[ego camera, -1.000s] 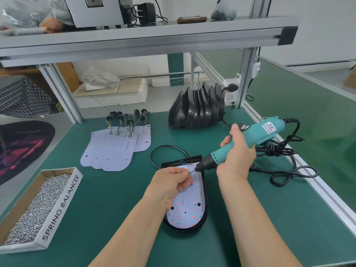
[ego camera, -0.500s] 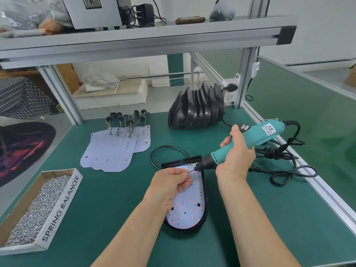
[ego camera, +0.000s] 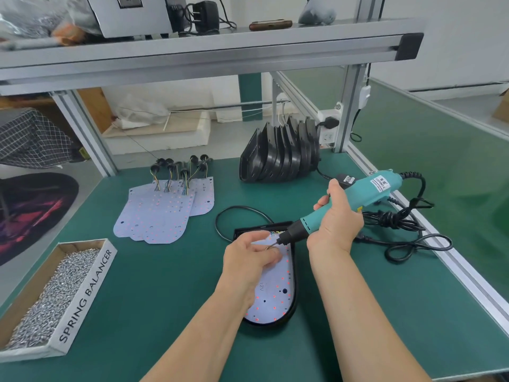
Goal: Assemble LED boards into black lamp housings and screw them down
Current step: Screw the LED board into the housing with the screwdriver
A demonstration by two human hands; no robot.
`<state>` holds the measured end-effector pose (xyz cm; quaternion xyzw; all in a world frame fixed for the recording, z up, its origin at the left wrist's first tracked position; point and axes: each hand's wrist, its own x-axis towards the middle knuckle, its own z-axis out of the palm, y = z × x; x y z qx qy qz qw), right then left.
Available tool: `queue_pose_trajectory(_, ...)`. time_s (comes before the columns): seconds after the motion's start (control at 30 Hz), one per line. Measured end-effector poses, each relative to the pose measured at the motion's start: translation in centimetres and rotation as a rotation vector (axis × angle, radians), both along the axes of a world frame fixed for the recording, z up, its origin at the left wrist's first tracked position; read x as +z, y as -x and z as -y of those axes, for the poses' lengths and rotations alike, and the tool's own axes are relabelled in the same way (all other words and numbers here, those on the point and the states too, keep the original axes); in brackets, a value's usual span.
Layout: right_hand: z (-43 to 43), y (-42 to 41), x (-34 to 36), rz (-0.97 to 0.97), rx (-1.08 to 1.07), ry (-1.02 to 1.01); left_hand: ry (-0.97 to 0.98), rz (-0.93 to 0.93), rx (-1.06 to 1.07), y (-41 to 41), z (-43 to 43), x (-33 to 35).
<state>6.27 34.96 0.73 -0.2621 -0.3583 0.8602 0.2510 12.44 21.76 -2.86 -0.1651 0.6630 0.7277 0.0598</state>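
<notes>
Green desk (ego camera: 165,285): one board (ego camera: 272,299) lies in its housing (ego camera: 295,293); left grip (ego camera: 248,257) pinches a screw (ego camera: 271,245), right grip (ego camera: 337,224) clasps the screwdriver (ego camera: 363,193); spare boards (ego camera: 154,216) wait at ten o'clock.

Aluminium shelf (ego camera: 209,48): overhead, spanning the frame.
On it, left to right: clear plastic bag (ego camera: 33,17); silver box (ego camera: 135,15); black power adapter (ego camera: 205,16); flat brown object (ego camera: 270,24), possibly a case; grey bundle (ego camera: 316,12).
Below its right end: white socket (ego camera: 327,125) with a black plug, on the upright post.
Below its middle, on the floor: white foam block (ego camera: 165,136).
Below its left end: checked fabric (ego camera: 30,139); dark patterned rug (ego camera: 30,213).
</notes>
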Motion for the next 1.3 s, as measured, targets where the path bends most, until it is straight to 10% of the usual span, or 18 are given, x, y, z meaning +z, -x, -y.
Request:
queue_pose_trajectory(0.5,-1.5,0.1,0.6,-0.007,0.035,-0.043,0.2,-0.101,-0.059,0.0,-0.3,-0.4)
queue_pose_trajectory(1.3,-1.9,0.2,0.6,-0.009,0.038,-0.025,-0.021,-0.079,-0.04,0.1,0.0,-0.4)
